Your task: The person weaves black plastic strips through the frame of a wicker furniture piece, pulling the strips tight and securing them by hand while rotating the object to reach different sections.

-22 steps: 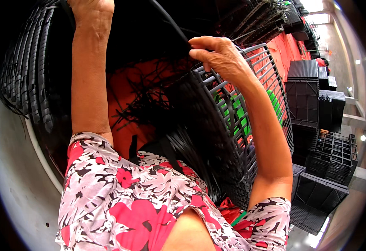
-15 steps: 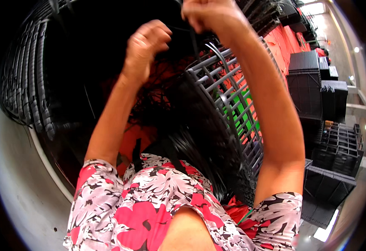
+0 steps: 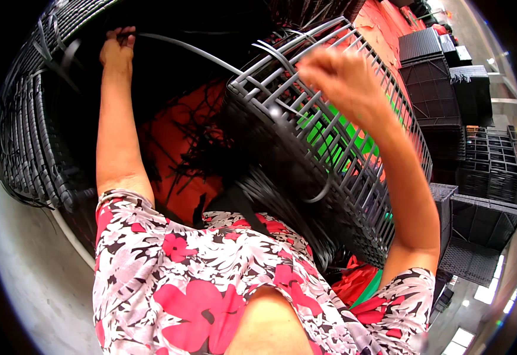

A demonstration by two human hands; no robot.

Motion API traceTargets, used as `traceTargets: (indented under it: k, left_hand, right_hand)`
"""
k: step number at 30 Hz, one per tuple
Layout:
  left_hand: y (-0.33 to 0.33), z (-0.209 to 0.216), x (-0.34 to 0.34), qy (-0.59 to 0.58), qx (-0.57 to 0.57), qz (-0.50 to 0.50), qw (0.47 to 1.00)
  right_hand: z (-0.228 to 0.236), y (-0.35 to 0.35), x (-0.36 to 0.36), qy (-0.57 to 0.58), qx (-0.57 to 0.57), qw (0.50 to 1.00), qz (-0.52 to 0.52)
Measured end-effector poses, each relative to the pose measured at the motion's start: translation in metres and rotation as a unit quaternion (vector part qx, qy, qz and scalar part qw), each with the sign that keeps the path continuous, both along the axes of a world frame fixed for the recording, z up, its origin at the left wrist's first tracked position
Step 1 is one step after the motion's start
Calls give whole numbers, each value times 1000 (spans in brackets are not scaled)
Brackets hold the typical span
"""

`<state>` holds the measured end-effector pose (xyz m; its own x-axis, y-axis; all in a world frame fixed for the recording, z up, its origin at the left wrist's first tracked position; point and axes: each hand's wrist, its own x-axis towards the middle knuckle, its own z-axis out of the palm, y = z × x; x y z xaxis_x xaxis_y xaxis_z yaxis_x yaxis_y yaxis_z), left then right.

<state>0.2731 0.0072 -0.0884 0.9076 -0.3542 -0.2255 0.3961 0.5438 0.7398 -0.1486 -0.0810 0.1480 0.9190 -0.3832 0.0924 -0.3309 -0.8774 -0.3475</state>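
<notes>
My left hand (image 3: 117, 48) is stretched far out to the upper left, its fingers closed on a long dark plastic strip (image 3: 190, 50). From there the strip arcs right to the corner of a dark open-slatted wicker frame (image 3: 273, 97). My right hand (image 3: 344, 80) is raised over the upper slats of this frame, curled shut and blurred by motion; whatever lies in its fingers is hidden. Loose strip ends (image 3: 276, 54) curl up from the frame's top edge. Its near side is closely woven and leans towards my body.
A thick woven black piece (image 3: 31, 139) curves along the left. Below the frame lie loose strip offcuts (image 3: 202, 151) on a red surface (image 3: 175, 127). A bundle of strips (image 3: 282, 204) rests against my front. Stacked dark woven boxes (image 3: 430, 89) stand at the right.
My left hand has moved outwards to the left, drawing the strip across. My right hand has come down and right over the frame. The view has shifted, showing more of the frame.
</notes>
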Motion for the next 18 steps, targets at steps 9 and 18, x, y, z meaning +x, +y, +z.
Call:
traceTargets:
  k: [9, 18]
  left_hand:
    - [-8, 39, -260, 6, 88, -384, 919]
    - [-7, 60, -121, -11, 23, -73, 997]
  right_hand:
    - [-55, 27, -89, 21, 56, 990, -129]
    - [-28, 21, -81, -84, 428, 858, -271]
